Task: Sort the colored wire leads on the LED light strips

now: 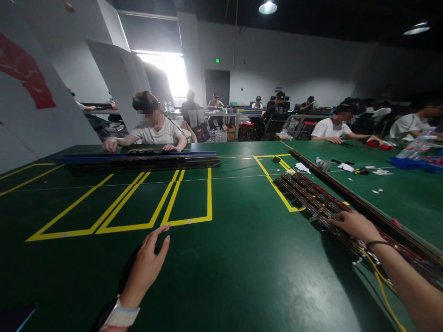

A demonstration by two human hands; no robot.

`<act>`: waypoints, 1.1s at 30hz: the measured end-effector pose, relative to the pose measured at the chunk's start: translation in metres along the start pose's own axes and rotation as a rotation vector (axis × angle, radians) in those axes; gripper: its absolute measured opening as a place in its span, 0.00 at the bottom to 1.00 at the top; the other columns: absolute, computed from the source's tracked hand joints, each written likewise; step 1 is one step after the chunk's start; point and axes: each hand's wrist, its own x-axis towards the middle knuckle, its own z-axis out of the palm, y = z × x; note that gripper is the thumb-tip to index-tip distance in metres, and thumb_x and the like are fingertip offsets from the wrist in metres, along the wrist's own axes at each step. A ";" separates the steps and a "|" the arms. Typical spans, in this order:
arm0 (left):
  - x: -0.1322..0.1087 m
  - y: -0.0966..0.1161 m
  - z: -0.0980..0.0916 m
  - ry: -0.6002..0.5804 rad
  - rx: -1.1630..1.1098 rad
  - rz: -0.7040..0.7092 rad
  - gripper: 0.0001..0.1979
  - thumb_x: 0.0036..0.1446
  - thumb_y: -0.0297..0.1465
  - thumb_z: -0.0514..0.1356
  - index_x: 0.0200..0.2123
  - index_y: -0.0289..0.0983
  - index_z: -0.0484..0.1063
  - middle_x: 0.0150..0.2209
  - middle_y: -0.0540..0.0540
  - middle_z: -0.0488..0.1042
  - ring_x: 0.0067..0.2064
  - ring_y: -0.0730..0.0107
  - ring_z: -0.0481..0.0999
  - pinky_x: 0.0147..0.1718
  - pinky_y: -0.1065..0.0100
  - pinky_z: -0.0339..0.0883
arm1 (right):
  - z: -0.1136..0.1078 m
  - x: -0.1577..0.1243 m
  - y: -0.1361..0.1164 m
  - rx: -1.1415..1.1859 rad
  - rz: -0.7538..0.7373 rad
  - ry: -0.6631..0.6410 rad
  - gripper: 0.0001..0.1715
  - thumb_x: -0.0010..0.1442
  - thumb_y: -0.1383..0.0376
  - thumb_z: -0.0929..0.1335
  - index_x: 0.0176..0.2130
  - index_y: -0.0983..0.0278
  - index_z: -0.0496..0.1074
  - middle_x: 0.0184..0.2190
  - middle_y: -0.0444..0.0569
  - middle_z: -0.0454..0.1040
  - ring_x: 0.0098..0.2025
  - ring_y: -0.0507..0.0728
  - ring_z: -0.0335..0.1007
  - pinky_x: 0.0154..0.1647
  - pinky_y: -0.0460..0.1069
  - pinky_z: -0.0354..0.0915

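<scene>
My left hand hovers just above the green table near its front, fingers stretched out and apart, holding nothing. My right hand reaches to the right and lies with fingers extended on a long bundle of dark rods with red and yellow wires. The bundle runs diagonally from the table's middle toward the near right edge. Yellow wires trail beneath my right forearm.
Yellow tape rectangles mark the tabletop. A long dark strip with a blue rail lies at the far side, where a seated person rests both hands on it. Paper scraps and small parts lie far right. Other people sit at tables behind.
</scene>
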 end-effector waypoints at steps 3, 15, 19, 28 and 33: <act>0.000 -0.005 0.001 -0.007 -0.009 -0.011 0.22 0.57 0.41 0.54 0.52 0.40 0.67 0.55 0.39 0.68 0.57 0.51 0.68 0.47 0.50 0.72 | 0.008 -0.002 -0.001 -0.052 0.039 -0.031 0.30 0.53 0.41 0.61 0.27 0.63 0.73 0.32 0.60 0.74 0.33 0.66 0.72 0.32 0.57 0.63; 0.000 -0.011 0.005 -0.017 -0.012 -0.005 0.23 0.58 0.43 0.53 0.54 0.40 0.66 0.56 0.40 0.67 0.58 0.54 0.66 0.53 0.49 0.66 | -0.007 -0.019 -0.025 -0.149 -0.027 0.002 0.24 0.64 0.52 0.55 0.31 0.65 0.69 0.39 0.63 0.73 0.41 0.66 0.72 0.37 0.56 0.61; -0.001 -0.007 0.005 0.007 0.001 0.011 0.22 0.58 0.42 0.52 0.53 0.40 0.66 0.55 0.40 0.68 0.58 0.54 0.67 0.54 0.49 0.65 | -0.001 -0.020 -0.021 -0.196 -0.010 0.001 0.24 0.66 0.53 0.54 0.30 0.64 0.66 0.39 0.62 0.72 0.42 0.66 0.72 0.38 0.55 0.62; -0.001 0.002 0.003 -0.036 0.002 -0.051 0.21 0.58 0.41 0.51 0.52 0.39 0.66 0.55 0.40 0.68 0.58 0.54 0.67 0.53 0.50 0.66 | 0.012 -0.023 -0.014 -0.149 -0.003 0.093 0.20 0.65 0.53 0.55 0.33 0.61 0.66 0.40 0.57 0.71 0.41 0.62 0.72 0.38 0.53 0.64; -0.003 0.000 0.003 -0.035 0.005 -0.068 0.21 0.58 0.41 0.51 0.52 0.40 0.67 0.56 0.40 0.68 0.58 0.53 0.67 0.52 0.50 0.67 | 0.000 -0.033 -0.019 -0.102 -0.020 0.235 0.21 0.62 0.52 0.54 0.39 0.62 0.66 0.45 0.61 0.70 0.46 0.67 0.69 0.45 0.55 0.63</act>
